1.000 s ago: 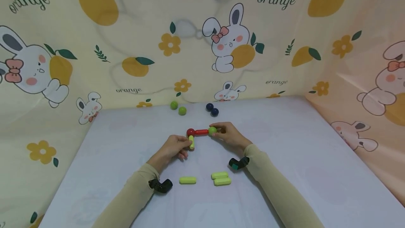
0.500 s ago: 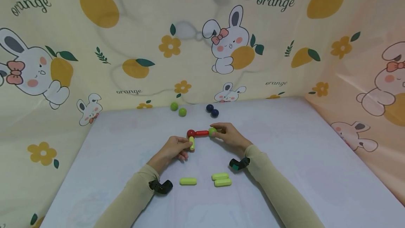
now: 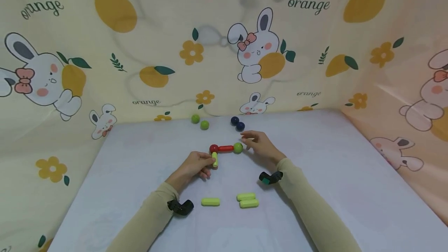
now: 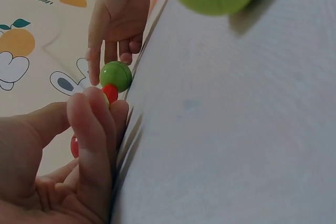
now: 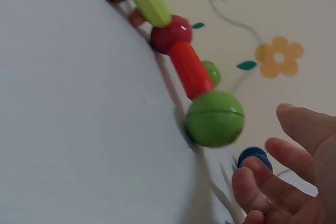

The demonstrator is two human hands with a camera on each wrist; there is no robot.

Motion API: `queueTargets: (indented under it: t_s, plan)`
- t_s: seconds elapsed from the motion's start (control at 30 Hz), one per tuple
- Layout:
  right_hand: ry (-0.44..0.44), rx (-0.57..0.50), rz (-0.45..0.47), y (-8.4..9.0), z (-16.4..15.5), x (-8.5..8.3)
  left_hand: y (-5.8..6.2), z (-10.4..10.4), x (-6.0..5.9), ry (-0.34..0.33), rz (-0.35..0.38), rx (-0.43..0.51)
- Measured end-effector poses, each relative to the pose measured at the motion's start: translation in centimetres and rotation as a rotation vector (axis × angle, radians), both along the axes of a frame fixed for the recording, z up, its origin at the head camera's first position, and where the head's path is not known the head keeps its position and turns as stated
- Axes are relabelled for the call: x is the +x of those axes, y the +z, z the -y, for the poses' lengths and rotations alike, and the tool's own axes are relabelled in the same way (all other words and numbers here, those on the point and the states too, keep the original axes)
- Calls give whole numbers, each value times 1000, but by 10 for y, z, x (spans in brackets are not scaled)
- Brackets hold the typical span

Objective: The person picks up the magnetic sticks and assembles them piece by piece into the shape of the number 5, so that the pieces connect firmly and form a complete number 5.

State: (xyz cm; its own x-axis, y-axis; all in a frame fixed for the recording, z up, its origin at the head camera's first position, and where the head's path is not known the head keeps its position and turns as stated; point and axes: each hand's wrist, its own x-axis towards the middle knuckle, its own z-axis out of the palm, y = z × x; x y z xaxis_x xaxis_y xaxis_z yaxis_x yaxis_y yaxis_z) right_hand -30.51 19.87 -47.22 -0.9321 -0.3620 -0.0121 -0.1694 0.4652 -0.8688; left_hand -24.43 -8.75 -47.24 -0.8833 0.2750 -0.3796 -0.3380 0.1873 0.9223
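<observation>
My left hand (image 3: 196,165) pinches a yellow-green rod (image 3: 215,160) between thumb and fingers. The rod's far end meets a red ball (image 3: 214,149), and from that ball a red rod (image 3: 226,148) runs right to a green ball (image 3: 238,147). Together they form an L-shaped chain on the table. Just right of the green ball, my right hand (image 3: 263,146) has its fingers apart and holds nothing. In the right wrist view a gap shows between those fingers and the green ball (image 5: 215,119). The left fingers partly hide the chain in the left wrist view.
Two loose green balls (image 3: 204,125) lie at the table's back edge, with two dark blue balls (image 3: 240,126) to their right. Nearer the front are a single yellow-green rod (image 3: 210,202) and a pair of rods (image 3: 249,203) side by side. A printed cloth (image 3: 157,30) hangs behind.
My right hand has let go of the green ball and moved slightly away to the right. The left hand keeps its pinch on the yellow-green rod. The head view has shifted slightly.
</observation>
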Motion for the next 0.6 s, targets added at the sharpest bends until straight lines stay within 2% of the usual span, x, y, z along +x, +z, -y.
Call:
queueTargets:
  t_s: [0.27,0.6]
  plan:
    - [-117,-52,14,3,-9,-21,-1,1,-3,-15,3,9]
    - [-189,-51,60,5,1,-40,-4,1,-3,-13,8,14]
